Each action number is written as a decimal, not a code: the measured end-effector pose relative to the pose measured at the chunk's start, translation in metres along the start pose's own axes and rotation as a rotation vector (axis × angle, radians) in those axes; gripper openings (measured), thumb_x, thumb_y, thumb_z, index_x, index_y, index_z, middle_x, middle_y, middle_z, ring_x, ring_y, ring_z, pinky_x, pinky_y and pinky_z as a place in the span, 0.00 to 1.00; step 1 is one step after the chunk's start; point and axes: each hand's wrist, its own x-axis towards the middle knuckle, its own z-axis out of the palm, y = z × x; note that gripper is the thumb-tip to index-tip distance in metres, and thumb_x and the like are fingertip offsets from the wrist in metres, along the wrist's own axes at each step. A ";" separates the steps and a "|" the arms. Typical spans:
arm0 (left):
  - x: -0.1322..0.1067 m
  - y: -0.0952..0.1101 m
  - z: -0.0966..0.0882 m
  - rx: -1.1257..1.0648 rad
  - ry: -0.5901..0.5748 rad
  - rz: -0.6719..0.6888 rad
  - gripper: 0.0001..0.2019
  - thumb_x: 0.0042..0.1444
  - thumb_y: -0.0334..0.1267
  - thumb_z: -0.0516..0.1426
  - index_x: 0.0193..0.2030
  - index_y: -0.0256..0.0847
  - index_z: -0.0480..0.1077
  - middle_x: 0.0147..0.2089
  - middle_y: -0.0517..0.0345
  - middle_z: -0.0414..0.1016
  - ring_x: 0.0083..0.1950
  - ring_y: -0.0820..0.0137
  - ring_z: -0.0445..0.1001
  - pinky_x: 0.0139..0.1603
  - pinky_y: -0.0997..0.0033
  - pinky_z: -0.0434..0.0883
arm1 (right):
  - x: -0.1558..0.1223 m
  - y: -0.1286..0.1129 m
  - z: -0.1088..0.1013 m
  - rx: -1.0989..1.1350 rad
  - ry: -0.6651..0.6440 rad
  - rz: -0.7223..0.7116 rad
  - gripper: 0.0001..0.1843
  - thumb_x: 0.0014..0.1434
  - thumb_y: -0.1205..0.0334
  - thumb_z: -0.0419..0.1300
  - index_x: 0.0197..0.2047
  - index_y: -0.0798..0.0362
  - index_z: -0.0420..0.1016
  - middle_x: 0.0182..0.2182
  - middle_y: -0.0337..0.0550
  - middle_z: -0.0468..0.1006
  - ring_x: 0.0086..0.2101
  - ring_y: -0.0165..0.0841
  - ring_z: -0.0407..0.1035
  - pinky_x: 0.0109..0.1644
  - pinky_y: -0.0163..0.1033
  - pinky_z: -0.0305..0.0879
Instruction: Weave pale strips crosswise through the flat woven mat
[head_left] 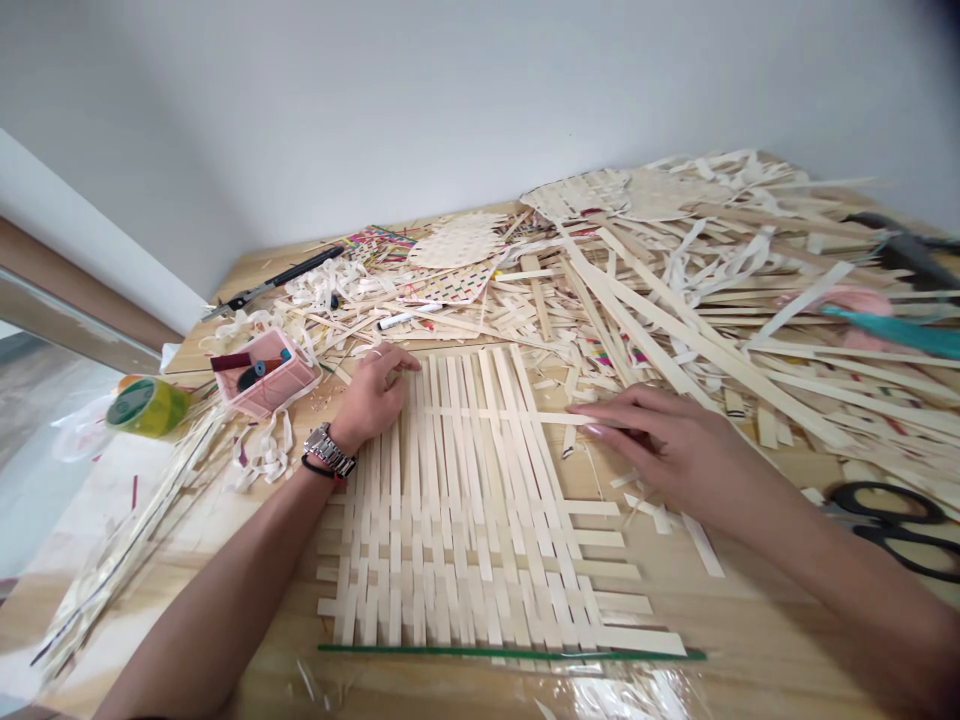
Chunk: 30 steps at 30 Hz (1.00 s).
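A half-woven mat (465,500) of pale flat strips lies in the middle of the worktop (750,620), its near edge against a thin green stick (510,654). The lower part is tightly interlaced; toward the far end the upright strips stand loose and slightly fanned, with one cross strip (487,413) threaded through them.

The left hand (375,395) rests palm down on the far left corner of the mat, fingers curled and pressing the uprights flat. The right hand (660,445) lies at the right edge with fingers stretched out and close together, their tips on the end of that cross strip; whether it pinches the strip or only pushes it, I cannot tell.

The risk, as I judge it, is in those loose uprights: a hard sideways push could slide them out of line or buckle the thin cross strip, and a lifted left hand would let the fan spring open.

The strips look stiff, smooth and ribbon-thin, like split bamboo or wood veneer. Around lie heaps of offcuts (712,280), a pink tray (262,375), a roll of tape (146,405), black scissors (892,520) and a long black tool (277,280).
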 end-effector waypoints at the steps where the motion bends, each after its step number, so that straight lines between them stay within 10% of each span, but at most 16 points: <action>1: 0.000 0.000 0.000 -0.005 -0.001 -0.001 0.17 0.56 0.22 0.52 0.44 0.42 0.77 0.44 0.54 0.77 0.46 0.62 0.75 0.53 0.58 0.73 | 0.000 0.000 0.000 -0.005 0.001 -0.004 0.15 0.74 0.49 0.57 0.50 0.40 0.86 0.43 0.47 0.86 0.42 0.46 0.80 0.48 0.59 0.77; 30: 0.000 0.005 0.000 -0.018 -0.018 -0.038 0.14 0.59 0.23 0.53 0.44 0.41 0.77 0.46 0.53 0.77 0.49 0.63 0.76 0.58 0.56 0.72 | 0.000 -0.002 0.001 -0.012 0.019 -0.054 0.16 0.74 0.52 0.57 0.51 0.46 0.86 0.42 0.49 0.85 0.39 0.43 0.79 0.45 0.53 0.77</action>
